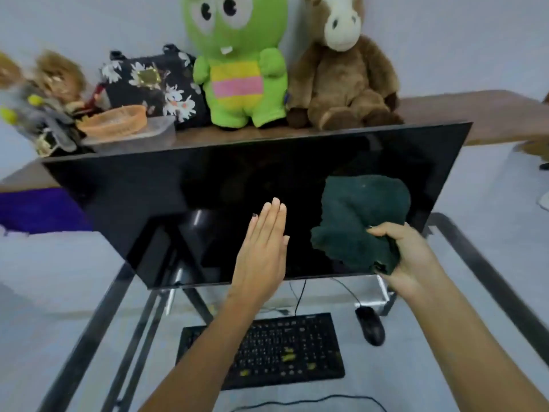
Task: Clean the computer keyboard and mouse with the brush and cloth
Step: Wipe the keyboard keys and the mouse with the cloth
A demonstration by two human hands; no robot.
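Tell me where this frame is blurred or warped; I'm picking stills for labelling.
Head view: the toys at far left are motion-smeared; wide-angle bending tilts the monitor and splays the desk frame; keyboard legends are too soft to read; the cloth in the right hand and the flat left hand are fairly sharp; the dark screen shows faint reflections.

My two hands up, left hand (261, 248) and right hand (407, 257), one dark green cloth (359, 218), one keyboard (285, 349), one mouse (370, 325), one monitor (208, 188), two plush toys, green plush (237, 69) and brown horse plush (341, 78), one floral bag (154, 81), one orange basket (116, 120)
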